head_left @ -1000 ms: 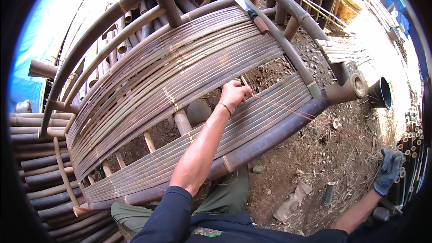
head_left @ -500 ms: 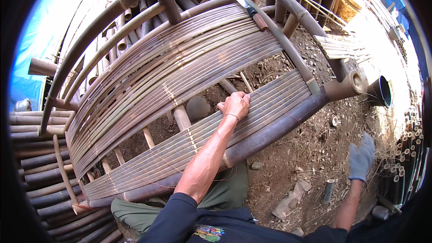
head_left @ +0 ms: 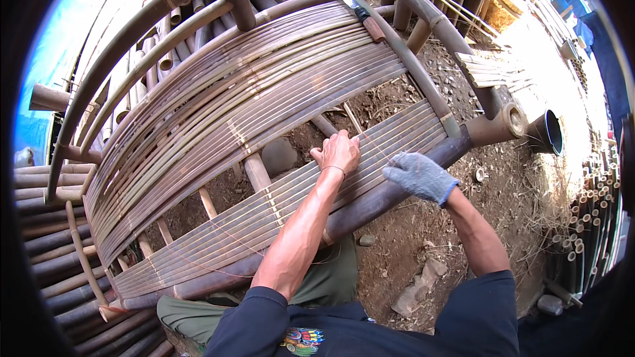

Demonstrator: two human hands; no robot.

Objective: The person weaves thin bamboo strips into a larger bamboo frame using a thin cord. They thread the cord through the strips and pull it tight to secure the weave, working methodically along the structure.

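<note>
A bamboo bench frame with rows of thin slats fills the middle. My bare left hand (head_left: 338, 153) is closed at the inner edge of the front slats (head_left: 301, 192); its curled fingers hide what they grip. My right hand (head_left: 422, 176), in a grey glove, is above the right part of these slats, close to the dark bamboo front rail (head_left: 370, 210). Its fingertips are drawn together where a thin reddish wire (head_left: 378, 148) runs from near my left hand. More of this wire lies loose over the slats farther left.
A knife (head_left: 372, 26) with a wooden handle lies at the bench's far right corner. Split bamboo strips (head_left: 486, 70) rest on the right arm. Beyond it stands a black bucket (head_left: 546, 132). Bamboo poles are stacked at left (head_left: 56, 244) and right (head_left: 574, 231); a flat stone (head_left: 418, 287) lies on the soil.
My gloved right hand has swung in from the far right, up and left to the front slats, and its spread fingers have come together. My left hand stays at the slats' edge.
</note>
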